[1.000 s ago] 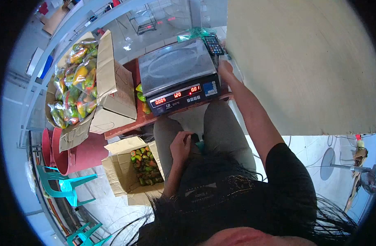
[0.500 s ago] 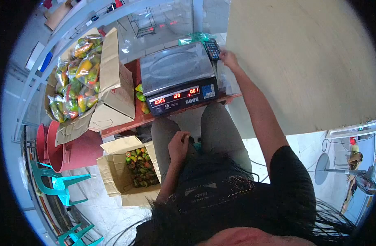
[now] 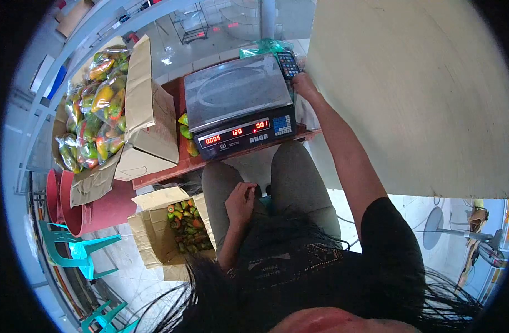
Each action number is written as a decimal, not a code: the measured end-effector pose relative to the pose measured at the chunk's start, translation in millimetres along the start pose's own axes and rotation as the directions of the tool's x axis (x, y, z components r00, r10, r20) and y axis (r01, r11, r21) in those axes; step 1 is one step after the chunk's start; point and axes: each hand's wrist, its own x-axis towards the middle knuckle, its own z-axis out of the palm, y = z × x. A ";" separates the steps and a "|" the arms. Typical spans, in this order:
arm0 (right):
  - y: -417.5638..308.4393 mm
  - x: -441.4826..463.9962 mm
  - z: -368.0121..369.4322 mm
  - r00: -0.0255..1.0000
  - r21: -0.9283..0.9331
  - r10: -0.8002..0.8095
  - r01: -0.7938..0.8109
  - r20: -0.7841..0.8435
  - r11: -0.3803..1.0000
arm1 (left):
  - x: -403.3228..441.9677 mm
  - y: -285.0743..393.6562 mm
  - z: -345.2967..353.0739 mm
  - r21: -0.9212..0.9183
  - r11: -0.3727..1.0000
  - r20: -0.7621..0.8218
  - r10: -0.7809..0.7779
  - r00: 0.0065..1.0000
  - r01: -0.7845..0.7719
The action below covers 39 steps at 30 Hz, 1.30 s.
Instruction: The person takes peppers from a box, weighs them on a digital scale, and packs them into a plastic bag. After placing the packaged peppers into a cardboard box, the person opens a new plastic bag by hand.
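My right hand (image 3: 305, 87) is stretched out to the lower right corner of a smartphone (image 3: 288, 65) with a lit screen of icons. Its fingers are bent together; whether they grip anything there is hidden. The phone sits by the right side of a digital weighing scale (image 3: 232, 91), whose red digits read 0.005, 1.20 and 0.01. Over my thigh lies my left hand (image 3: 240, 204), fingers curled in, with nothing visible in them. Several loose peppers (image 3: 186, 132) are at the scale's left side, on the red-brown table (image 3: 154, 176).
At left, a cardboard box (image 3: 149, 130) holds bagged peppers (image 3: 96, 105). Another open box (image 3: 149, 225) with loose peppers (image 3: 190, 225) is on the floor. Red bins (image 3: 104, 208) and a teal chair (image 3: 82, 250) stand left. A large pale board (image 3: 410, 100) borders the right; green plastic (image 3: 265, 48) lies behind the scale.
My right hand has shifted slightly down and left, from the phone's right edge to its lower corner. My left hand stays on my lap. The whole view has moved a little.
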 end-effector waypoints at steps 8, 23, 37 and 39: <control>-11.4 20.1 -80.6 0.909 0.632 0.308 -0.066 -0.282 0.772 | -4.8 -7.1 -0.2 -0.012 0.999 -0.031 0.043 0.999 -0.043; -95.7 10.5 -249.3 0.891 0.839 0.207 0.272 -0.405 0.471 | -5.3 -20.0 3.6 -0.171 0.985 -0.014 -0.010 1.000 0.007; -290.4 -267.3 -179.1 0.700 0.883 -0.711 0.296 0.059 0.364 | 67.6 36.0 -12.5 -0.698 -0.256 0.475 0.533 0.700 0.668; -295.5 -277.6 -166.4 0.616 0.924 -0.731 0.014 0.293 0.382 | 68.5 58.2 -31.8 -0.807 -0.022 0.509 0.482 0.713 0.591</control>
